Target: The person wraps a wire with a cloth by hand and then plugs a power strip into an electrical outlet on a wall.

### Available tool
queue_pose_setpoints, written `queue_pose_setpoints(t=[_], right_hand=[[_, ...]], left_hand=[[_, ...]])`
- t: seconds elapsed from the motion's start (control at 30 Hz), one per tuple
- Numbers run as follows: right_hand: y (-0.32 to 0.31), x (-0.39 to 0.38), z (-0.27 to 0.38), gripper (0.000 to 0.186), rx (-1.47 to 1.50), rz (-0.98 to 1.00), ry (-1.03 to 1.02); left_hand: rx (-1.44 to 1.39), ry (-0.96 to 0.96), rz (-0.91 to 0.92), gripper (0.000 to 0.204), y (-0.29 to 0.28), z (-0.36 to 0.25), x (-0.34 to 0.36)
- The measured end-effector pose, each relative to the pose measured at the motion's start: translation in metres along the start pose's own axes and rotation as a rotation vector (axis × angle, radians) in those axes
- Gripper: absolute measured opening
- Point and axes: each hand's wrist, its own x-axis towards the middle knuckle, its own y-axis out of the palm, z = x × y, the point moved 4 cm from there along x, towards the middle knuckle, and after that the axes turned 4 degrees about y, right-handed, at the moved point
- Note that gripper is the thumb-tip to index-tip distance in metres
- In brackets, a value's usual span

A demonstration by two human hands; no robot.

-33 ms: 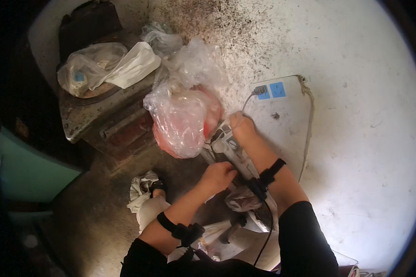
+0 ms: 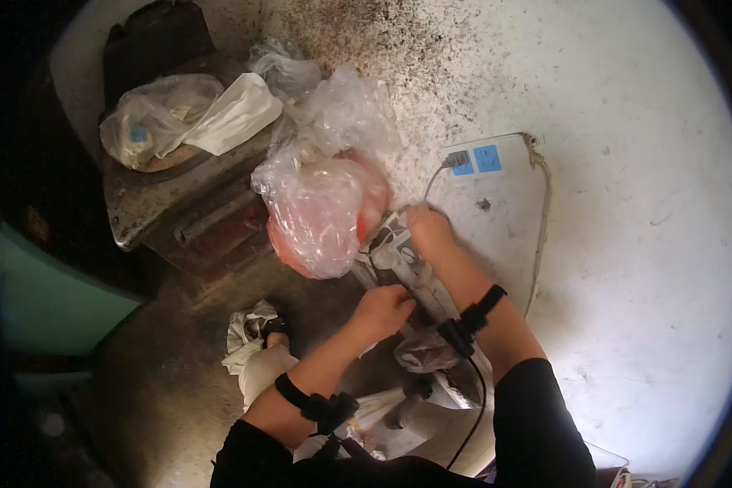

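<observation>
My left hand [image 2: 382,313] hangs low in the middle, over the dim floor, with its fingers curled in. Whatever it may hold is hidden behind the fingers. Farther up, close to the wall, my right hand [image 2: 431,229] is closed at the top of a whitish bundle of cloth or bags [image 2: 403,256]. Its grip faces away from me, so what is inside it cannot be made out. A grey cord [image 2: 433,183] runs from a plug [image 2: 455,159] in a blue wall socket down to the right hand. Left of that hand bulges a clear plastic bag with red and pink in it [image 2: 317,220].
A worn stove-like block [image 2: 150,207] stands at the upper left, bearing plastic bags and a white cloth [image 2: 236,114]. A second blue socket [image 2: 487,159] is on the white wall. Below my hands lies a clear bag with dark contents [image 2: 427,351]. A pale green panel [image 2: 53,293] stands left.
My right hand and forearm have shifted very slightly down and to the right. The left hand looks nearly unmoved.
</observation>
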Motion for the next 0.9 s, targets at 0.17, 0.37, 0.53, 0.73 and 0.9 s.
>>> queue_pose_setpoints(t=[0.17, 0.37, 0.53, 0.73, 0.9], right_hand=[[-0.002, -0.047, -0.015, 0.015, -0.063, 0.092, 0.007], [-0.011, 0.010, -0.005, 0.015, 0.223, -0.175, 0.114], [0.024, 0.022, -0.016, 0.016, 0.155, -0.098, 0.164], [-0.006, -0.042, -0.011, 0.013, -0.103, 0.146, 0.022], [-0.008, -0.055, -0.020, 0.014, -0.053, 0.238, 0.118]], left_hand=[[-0.002, -0.034, 0.008, 0.024, -0.005, -0.004, -0.008], [0.023, 0.076, -0.031, 0.023, -0.001, 0.002, -0.003], [0.014, 0.037, -0.055, 0.022, -0.008, -0.004, 0.002], [-0.022, 0.010, -0.062, 0.023, -0.010, 0.002, -0.001], [-0.043, -0.003, -0.069, 0.023, -0.010, -0.005, -0.008]])
